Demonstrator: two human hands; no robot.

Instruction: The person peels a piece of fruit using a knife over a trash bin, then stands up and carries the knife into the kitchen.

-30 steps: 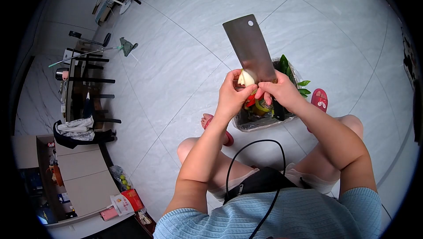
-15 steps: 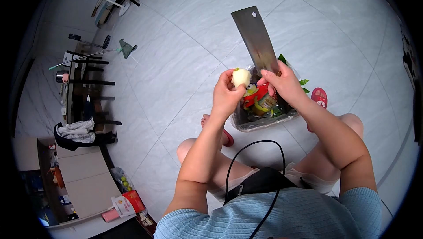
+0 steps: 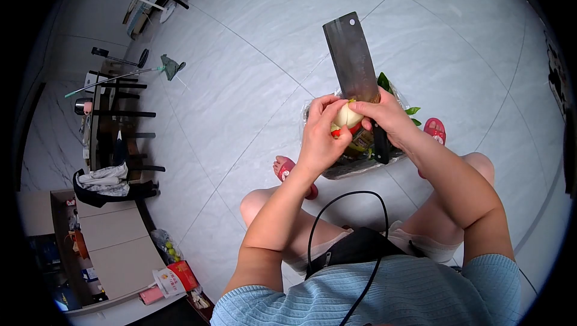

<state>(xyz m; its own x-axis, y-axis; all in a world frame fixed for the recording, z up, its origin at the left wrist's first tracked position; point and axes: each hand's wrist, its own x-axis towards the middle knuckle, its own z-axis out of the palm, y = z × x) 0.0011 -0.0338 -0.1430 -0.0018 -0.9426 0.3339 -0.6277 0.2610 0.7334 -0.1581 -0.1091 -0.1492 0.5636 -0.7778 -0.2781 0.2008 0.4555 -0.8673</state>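
Note:
A pale, rounded vegetable, apparently a peeled onion (image 3: pixel 347 118), is gripped in the fingers of my left hand (image 3: pixel 320 136). My right hand (image 3: pixel 392 120) holds a cleaver (image 3: pixel 350 55) where blade meets handle. Its broad blade points away from me and the black handle hangs below the palm. The right thumb and fingertips touch the onion's top and right side, so both hands meet around it. Right beneath them stands a plastic-lined waste bin (image 3: pixel 345 171) with colourful scraps and green leaves, partly hidden by my hands.
Grey tiled floor (image 3: pixel 258 61) surrounds the bin, and my feet in red sandals (image 3: pixel 435 129) are on either side. At the left are chairs, a table, a green net (image 3: pixel 173 66) on a pole and a cabinet (image 3: pixel 120 230). A red-and-white bag (image 3: pixel 177 278) lies near the cabinet.
My left hand has brought the onion rightward and slightly down to meet the right hand. The right thumb now touches it. The cleaver has turned a little more upright, its handle now visible.

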